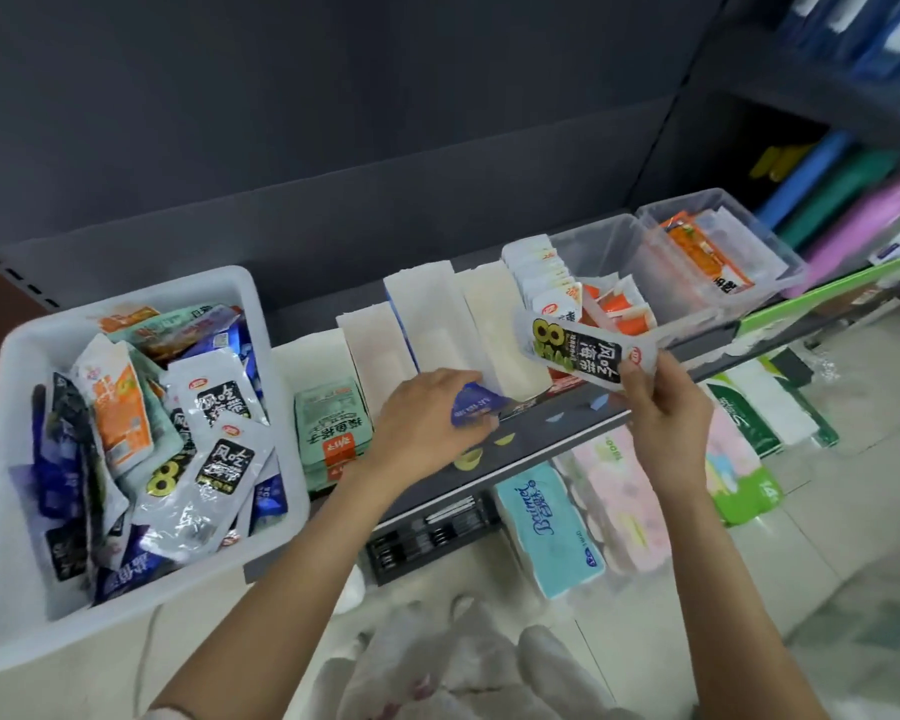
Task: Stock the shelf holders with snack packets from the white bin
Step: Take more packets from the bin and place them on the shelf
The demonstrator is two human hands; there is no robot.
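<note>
While the white bin (17,511) stays heaped and middle holders (427,324) empty, right hand (666,407) pinches a silver packet (578,350), left hand (427,423) grips a blue packet (471,405).

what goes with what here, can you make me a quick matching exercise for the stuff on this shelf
Things:
1. white bin
2. blue packet
3. silver and black packet
4. green packet stack

Places:
A. held in the right hand over the shelf edge
B. lying flat on the shelf between the bin and the white holders
C. left end of the shelf, full of mixed packets
D. gripped in the left hand by the holders

Pairs: 1-C, 2-D, 3-A, 4-B
</note>
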